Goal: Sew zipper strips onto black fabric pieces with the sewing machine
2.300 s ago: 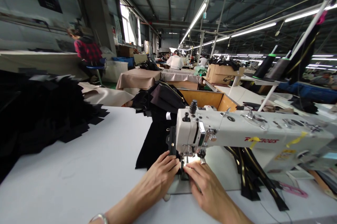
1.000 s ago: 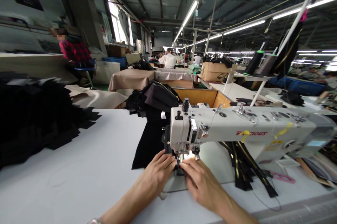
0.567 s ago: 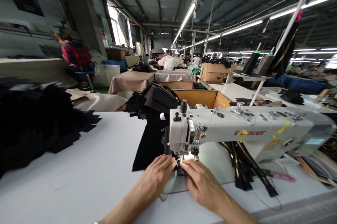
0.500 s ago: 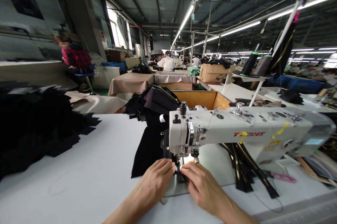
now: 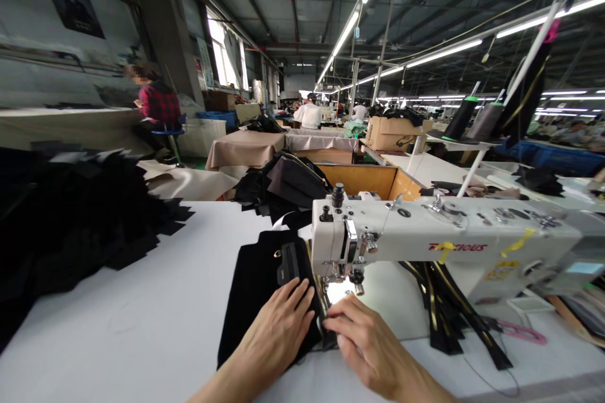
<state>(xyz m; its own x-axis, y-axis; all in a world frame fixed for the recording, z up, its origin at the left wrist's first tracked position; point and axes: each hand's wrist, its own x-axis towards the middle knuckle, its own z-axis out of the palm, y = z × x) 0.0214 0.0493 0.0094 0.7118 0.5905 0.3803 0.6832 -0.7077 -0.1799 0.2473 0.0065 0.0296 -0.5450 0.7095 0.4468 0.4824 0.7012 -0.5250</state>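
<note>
A black fabric panel (image 5: 250, 277) lies on the white table, left of the sewing machine (image 5: 406, 245). On it sits a dark patch (image 5: 290, 261) with a small gold-coloured fitting. My left hand (image 5: 278, 321) rests flat on the panel, fingers stretched and slightly apart. A zipper (image 5: 323, 294) with gold-coloured teeth runs along the panel's right edge, beside the needle area. My right hand (image 5: 366, 340) pinches the near end of this edge between thumb and forefinger, just in front of the presser foot; the fingers partly hide the grip.
Several loose zippers (image 5: 437, 308) hang under the machine arm, near pink-handled snips (image 5: 522, 332). A large stack of black pieces (image 5: 94, 220) fills the table's left side. More black fabric (image 5: 288, 182) is heaped behind the machine. Thread cones (image 5: 460, 118) stand at right. A seated person (image 5: 158, 103) is far left.
The black panel has come towards me, baring its patch and the zipper edge. My left hand has spread flatter on it. The view has turned slightly left.
</note>
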